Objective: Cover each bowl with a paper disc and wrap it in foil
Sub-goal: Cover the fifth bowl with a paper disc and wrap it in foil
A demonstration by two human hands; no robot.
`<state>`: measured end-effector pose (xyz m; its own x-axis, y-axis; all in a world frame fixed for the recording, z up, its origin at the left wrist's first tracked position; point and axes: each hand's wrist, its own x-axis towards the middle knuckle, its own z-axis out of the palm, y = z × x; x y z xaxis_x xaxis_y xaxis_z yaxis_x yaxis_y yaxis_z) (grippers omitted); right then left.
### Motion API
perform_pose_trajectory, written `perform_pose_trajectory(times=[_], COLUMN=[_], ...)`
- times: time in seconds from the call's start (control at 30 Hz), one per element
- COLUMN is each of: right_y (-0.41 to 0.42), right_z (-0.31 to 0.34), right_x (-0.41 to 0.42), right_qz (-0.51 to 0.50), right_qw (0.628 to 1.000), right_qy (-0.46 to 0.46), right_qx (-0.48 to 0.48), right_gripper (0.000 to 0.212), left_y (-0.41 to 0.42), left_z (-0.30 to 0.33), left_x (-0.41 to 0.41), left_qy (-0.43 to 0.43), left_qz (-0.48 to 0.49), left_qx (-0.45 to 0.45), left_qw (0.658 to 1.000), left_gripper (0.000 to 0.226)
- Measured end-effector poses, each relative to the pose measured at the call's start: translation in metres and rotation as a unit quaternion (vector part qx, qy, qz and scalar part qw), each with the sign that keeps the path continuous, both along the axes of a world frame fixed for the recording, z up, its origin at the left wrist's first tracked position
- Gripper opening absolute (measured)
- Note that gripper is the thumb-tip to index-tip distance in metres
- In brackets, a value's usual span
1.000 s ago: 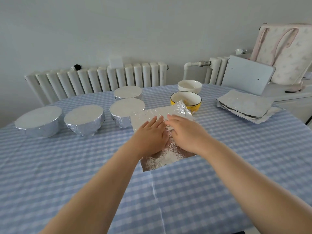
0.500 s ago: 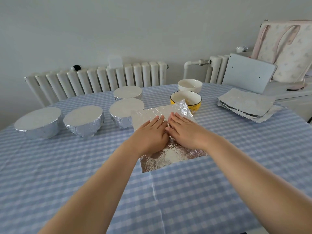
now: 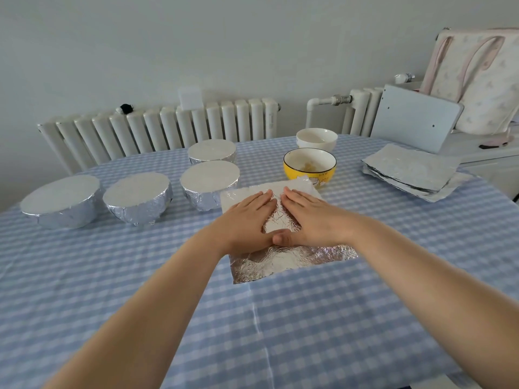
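Note:
A crinkled foil sheet [image 3: 283, 261] lies flat on the checked tablecloth in the middle. My left hand [image 3: 247, 220] and my right hand [image 3: 311, 217] press on it side by side, fingers straight, thumbs touching. Just behind the sheet stands an uncovered yellow bowl [image 3: 309, 167], and behind that an uncovered white bowl [image 3: 316, 139]. Several foil-wrapped bowls with white disc tops stand to the left, the nearest one [image 3: 209, 183] touching the sheet's left corner, others at the far left [image 3: 60, 200], left middle [image 3: 137, 197] and back [image 3: 212, 151].
A stack of foil sheets [image 3: 410, 171] lies at the right of the table [image 3: 365, 304]. Radiators [image 3: 157, 130] run along the wall behind. A grey board [image 3: 415, 122] and a fabric bag [image 3: 483, 80] stand on a white unit at the far right.
My hands have slid apart and slightly nearer across the foil, flattening it. The raised far corner of the sheet now lies down in front of the yellow bowl.

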<state>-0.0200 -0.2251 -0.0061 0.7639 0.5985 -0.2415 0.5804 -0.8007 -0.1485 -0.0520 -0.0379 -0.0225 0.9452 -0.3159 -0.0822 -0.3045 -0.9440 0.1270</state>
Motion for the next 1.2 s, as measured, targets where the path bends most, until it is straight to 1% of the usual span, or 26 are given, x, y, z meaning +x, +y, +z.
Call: perform_pose_trajectory(times=[0.17, 0.3, 0.37, 0.47, 0.57, 0.7, 0.73, 0.77, 0.83, 0.9, 1.0, 1.1, 1.2], right_y=[-0.004, -0.006, -0.007, -0.008, -0.008, -0.007, -0.007, -0.007, -0.007, -0.006, -0.006, -0.008, -0.006], right_z=[0.006, 0.007, 0.007, 0.007, 0.005, 0.003, 0.002, 0.000, -0.005, -0.007, -0.005, 0.003, 0.010], right_x=[0.004, 0.004, 0.005, 0.005, 0.006, 0.009, 0.011, 0.012, 0.014, 0.016, 0.013, 0.010, 0.007], right_qz=[0.015, 0.015, 0.008, 0.001, -0.008, 0.001, 0.004, 0.007, 0.027, 0.040, 0.023, 0.010, 0.006], right_qw=[0.999, 0.998, 0.997, 0.996, 0.995, 0.996, 0.996, 0.997, 0.997, 0.997, 0.997, 0.998, 0.998], right_qy=[0.032, 0.063, 0.078, 0.088, 0.096, 0.087, 0.084, 0.080, 0.062, 0.050, 0.053, 0.062, 0.036], right_qx=[-0.006, 0.000, 0.007, 0.016, 0.019, 0.010, 0.010, 0.015, 0.036, 0.052, 0.047, 0.029, 0.055], right_gripper=[0.124, 0.133, 0.135, 0.134, 0.140, 0.142, 0.141, 0.142, 0.142, 0.142, 0.148, 0.145, 0.146], left_y=[0.001, 0.005, 0.006, 0.005, 0.004, 0.002, -0.002, -0.007, -0.020, -0.026, -0.025, -0.026, -0.025], left_z=[0.005, 0.007, 0.008, 0.007, 0.004, 0.007, 0.009, 0.009, 0.005, -0.002, -0.009, -0.010, -0.012], left_x=[-0.001, -0.002, -0.002, -0.001, 0.002, 0.007, 0.007, 0.008, 0.009, 0.010, 0.014, 0.012, 0.013], left_qy=[0.034, 0.071, 0.082, 0.080, 0.065, 0.047, 0.038, 0.021, -0.031, -0.054, -0.038, -0.040, -0.053], left_qz=[0.001, -0.007, -0.012, -0.012, -0.018, -0.019, -0.010, -0.001, 0.008, 0.013, 0.021, 0.012, 0.001], left_qx=[-0.023, -0.064, -0.075, -0.056, -0.030, 0.022, 0.027, 0.026, 0.012, -0.004, -0.008, 0.010, 0.032], left_qw=[0.999, 0.995, 0.994, 0.995, 0.997, 0.998, 0.999, 0.999, 0.999, 0.998, 0.999, 0.999, 0.998], left_gripper=[0.086, 0.103, 0.107, 0.110, 0.113, 0.125, 0.124, 0.117, 0.088, 0.072, 0.065, 0.063, 0.064])
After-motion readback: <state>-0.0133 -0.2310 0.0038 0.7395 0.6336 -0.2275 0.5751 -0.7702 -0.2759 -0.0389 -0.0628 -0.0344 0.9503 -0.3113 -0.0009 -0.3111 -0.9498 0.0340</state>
